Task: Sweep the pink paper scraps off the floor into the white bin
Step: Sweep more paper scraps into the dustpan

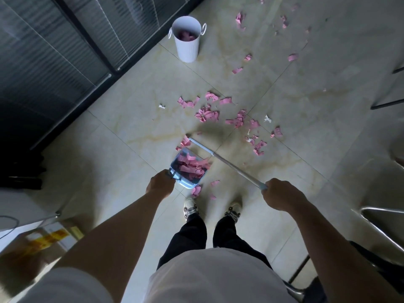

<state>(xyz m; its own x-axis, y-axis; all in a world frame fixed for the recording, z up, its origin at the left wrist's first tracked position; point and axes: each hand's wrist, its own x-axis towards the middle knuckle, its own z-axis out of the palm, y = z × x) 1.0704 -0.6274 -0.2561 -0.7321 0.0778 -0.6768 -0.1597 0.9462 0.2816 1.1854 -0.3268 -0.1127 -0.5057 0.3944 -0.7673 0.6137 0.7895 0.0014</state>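
My left hand (160,182) grips the handle of a blue dustpan (189,168) that is full of pink paper scraps. My right hand (278,194) grips the end of a broom handle (236,168); its narrow head (197,142) lies on the floor just beyond the dustpan's mouth. More pink scraps (207,113) lie scattered over the tiles ahead and to the right, and a few (196,190) lie by my shoes. The white bin (188,43) stands upright further ahead near the dark wall, with pink scraps inside.
A dark glass partition (65,51) runs along the left. Metal chair legs (384,228) stand on the right, with black furniture legs (387,103) at the far right. A cardboard box (39,243) sits at the lower left. Small white bits (267,119) lie among the scraps.
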